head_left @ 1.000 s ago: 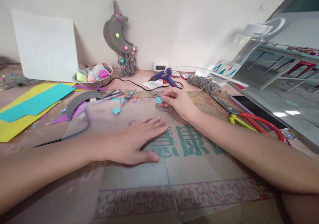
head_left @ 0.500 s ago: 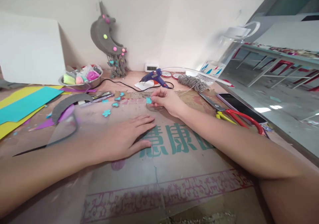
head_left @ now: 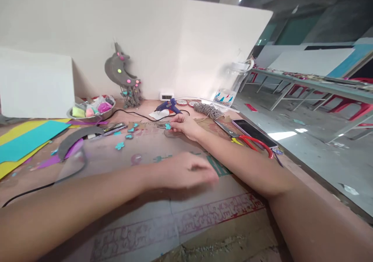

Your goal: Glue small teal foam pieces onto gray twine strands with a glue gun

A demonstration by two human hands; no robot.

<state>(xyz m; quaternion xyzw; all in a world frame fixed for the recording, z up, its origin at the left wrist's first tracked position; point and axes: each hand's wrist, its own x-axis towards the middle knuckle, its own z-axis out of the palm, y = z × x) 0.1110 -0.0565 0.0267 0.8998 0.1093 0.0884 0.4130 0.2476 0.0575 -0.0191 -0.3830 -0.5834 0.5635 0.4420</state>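
Note:
My right hand [head_left: 185,127] is at the far side of the clear sheet [head_left: 145,215], its fingertips pinched on a small turquoise flower cutout [head_left: 168,126]. Close to those fingers lies a round, see-through grey piece, partly covered. My left hand [head_left: 186,171] hovers over the printed cardboard nearer to me, smeared by motion. Its fingers are loosely bent with a gap from the thumb, and nothing shows in them. Another turquoise flower [head_left: 119,146] rests to the left, by grey pieces topped with turquoise hearts [head_left: 129,136].
Behind my right hand sits a blue glue gun [head_left: 169,106] beside grey yarn [head_left: 208,110]. Red-handled scissors [head_left: 247,139] and a phone [head_left: 255,134] lie right. At left are coloured sheets [head_left: 32,139], a grey curved piece [head_left: 72,137] and a metal bowl [head_left: 91,116]. A moon ornament [head_left: 118,70] hangs behind.
My left hand has lifted from lying flat on the sheet and moved right and toward me, its fingers bending. My right hand still pinches the flower cutout. The camera view has shifted.

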